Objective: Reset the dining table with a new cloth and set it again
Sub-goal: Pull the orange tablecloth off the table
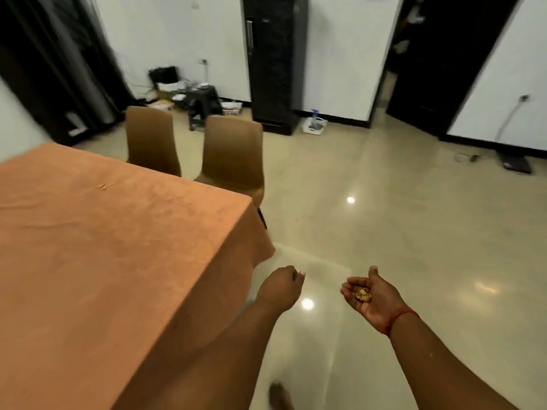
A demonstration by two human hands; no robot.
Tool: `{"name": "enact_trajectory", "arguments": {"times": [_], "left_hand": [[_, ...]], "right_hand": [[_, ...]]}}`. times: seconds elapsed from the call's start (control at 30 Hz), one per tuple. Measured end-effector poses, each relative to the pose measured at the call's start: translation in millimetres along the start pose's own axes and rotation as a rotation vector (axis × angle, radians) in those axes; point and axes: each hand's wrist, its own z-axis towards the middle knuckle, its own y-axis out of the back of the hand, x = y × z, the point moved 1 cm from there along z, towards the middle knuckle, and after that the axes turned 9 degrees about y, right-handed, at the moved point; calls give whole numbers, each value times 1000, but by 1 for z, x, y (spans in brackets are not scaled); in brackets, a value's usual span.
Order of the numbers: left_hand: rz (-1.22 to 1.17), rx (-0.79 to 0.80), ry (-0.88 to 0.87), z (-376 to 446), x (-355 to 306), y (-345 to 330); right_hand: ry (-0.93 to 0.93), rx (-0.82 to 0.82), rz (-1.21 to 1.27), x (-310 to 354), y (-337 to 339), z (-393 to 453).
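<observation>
Two hands out over floor, apart. My right hand (373, 294) palm up, fingers relaxed and cupped, small pale scraps (363, 294) resting in palm; red thread (400, 318) round wrist. My left hand (283, 287) knuckles up, fingers curled under, whether it holds anything cannot tell. Orange cloth (112, 232) covers table left of left hand, corner draping beside it; few crumbs (106, 186) farther out on cloth. Beyond, two brown chairs (233, 155) tucked at table's far side.

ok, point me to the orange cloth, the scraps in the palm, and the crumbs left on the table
orange cloth (103, 247), head view, flat top.
scraps (363, 294), head view, the pile in the right hand's palm.
crumbs (106, 186), head view, the small cluster.
</observation>
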Motion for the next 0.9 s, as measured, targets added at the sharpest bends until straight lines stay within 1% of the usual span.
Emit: {"name": "enact_trajectory", "arguments": {"times": [0.07,0.23,0.33,0.4,0.5,0.6,0.63,0.73,0.8,0.9], "left_hand": [[20,-71,51,53,5,25],[93,-165,162,171,18,95],[-80,-96,263,235,13,131],[-105,-103,342,274,11,145],[-89,-162,415,330,22,168],[-125,-252,531,394,32,190],[-140,-274,561,403,37,196],[-201,-327,695,438,48,216],[-240,-364,745,450,54,228],[-267,-427,856,463,79,250]], "right_hand": [[-20,56,-63,17,-43,57],[-89,187,-154,64,-156,175],[-141,250,-223,92,-221,239],[-186,289,-276,104,-255,284],[-201,339,-318,117,-308,348],[-274,465,-406,127,-377,423],[-288,481,-445,126,-394,437],[-355,617,-581,123,-456,482],[-355,633,-644,124,-491,501],[-381,716,-772,110,-556,521]]}}
